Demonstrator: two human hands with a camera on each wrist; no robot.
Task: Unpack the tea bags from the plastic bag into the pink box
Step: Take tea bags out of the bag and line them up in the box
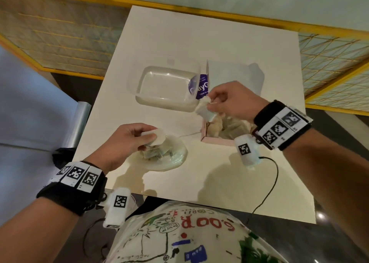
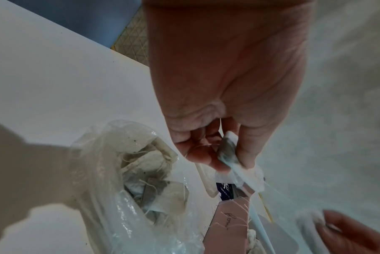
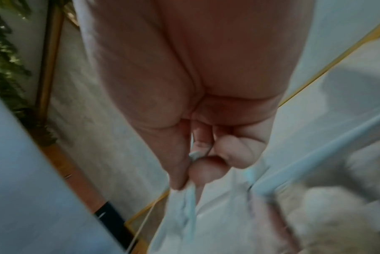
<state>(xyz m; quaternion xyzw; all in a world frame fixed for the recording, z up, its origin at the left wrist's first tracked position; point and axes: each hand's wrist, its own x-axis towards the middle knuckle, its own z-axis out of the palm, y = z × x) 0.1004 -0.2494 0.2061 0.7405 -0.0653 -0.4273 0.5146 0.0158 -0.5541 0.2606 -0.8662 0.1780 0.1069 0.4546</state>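
Observation:
A crumpled clear plastic bag (image 1: 171, 159) with several tea bags (image 2: 160, 190) inside lies on the white table (image 1: 199, 43) near its front. My left hand (image 1: 139, 137) hovers just above it and pinches one white tea bag (image 1: 157, 136) between thumb and fingers. The pink box (image 1: 217, 141) stands to the right, lid raised, with tea bags inside. My right hand (image 1: 211, 105) pinches another tea bag (image 1: 203, 108) above the box's left edge; a thread trails from it.
A clear plastic container (image 1: 167, 87) stands behind the bag, next to the box's raised lid with a purple label (image 1: 199, 87). A black cable (image 1: 269, 185) runs over the table's front right. Yellow-framed mesh panels (image 1: 60, 37) surround the table.

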